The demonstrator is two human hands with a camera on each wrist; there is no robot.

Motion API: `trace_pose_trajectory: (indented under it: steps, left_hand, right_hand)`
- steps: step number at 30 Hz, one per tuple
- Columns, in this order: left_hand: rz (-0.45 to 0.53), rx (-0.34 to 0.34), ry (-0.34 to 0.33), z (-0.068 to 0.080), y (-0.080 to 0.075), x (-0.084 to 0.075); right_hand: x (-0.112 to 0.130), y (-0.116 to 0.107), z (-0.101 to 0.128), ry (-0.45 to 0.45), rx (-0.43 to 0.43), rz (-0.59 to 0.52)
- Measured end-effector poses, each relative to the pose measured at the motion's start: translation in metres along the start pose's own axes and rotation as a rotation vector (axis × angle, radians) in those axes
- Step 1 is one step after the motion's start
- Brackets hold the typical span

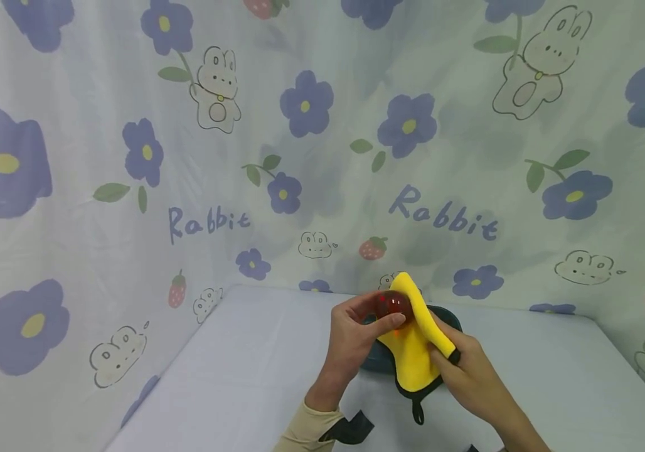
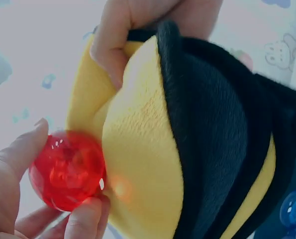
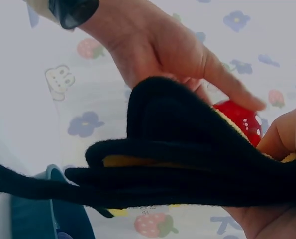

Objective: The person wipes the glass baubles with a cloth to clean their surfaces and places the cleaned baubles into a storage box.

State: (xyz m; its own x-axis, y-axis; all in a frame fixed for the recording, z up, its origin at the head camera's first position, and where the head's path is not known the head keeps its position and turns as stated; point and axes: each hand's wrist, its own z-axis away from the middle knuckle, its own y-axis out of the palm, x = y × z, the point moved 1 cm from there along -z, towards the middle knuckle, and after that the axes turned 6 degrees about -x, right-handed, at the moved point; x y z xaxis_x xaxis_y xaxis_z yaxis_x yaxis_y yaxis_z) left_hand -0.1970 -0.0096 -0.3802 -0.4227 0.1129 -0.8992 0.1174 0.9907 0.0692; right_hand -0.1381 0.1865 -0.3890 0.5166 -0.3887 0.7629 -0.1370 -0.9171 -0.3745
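Rabbit-and-flower cloth hangs behind our pale table, and we work above its far edge, at about one o'clock from centre. Our left hand pinches the red ball between thumb and fingertips, keeping it exposed. Our right hand grips the folded yellow cloth, pressed against the ball's three o'clock side, apparently for wiping. Beneath them sits a dark teal tray.

The left hand pinches a red faceted ball between thumb and fingertips. Just right of it, touching, the right hand grips a yellow cloth with black backing.
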Motion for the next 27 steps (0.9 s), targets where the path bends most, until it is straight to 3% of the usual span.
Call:
trace_pose_trajectory:
  steps: [4, 13, 20, 27]
  left_hand:
    - [-0.034, -0.012, -0.008, -0.001, -0.001, 0.001]
    - [-0.127, 0.000, -0.034, -0.002, -0.007, 0.003]
    - [-0.175, 0.109, -0.074, -0.003, -0.008, 0.003]
    - [-0.222, 0.226, -0.049, -0.002, -0.011, 0.001]
  right_hand:
    - [0.002, 0.001, 0.002, 0.023, 0.004, -0.003]
    - [0.010, 0.001, 0.004, -0.117, -0.042, 0.049]
    - [0.013, 0.003, 0.003, -0.250, -0.082, 0.161]
    - [0.012, 0.003, 0.003, -0.348, -0.074, 0.176]
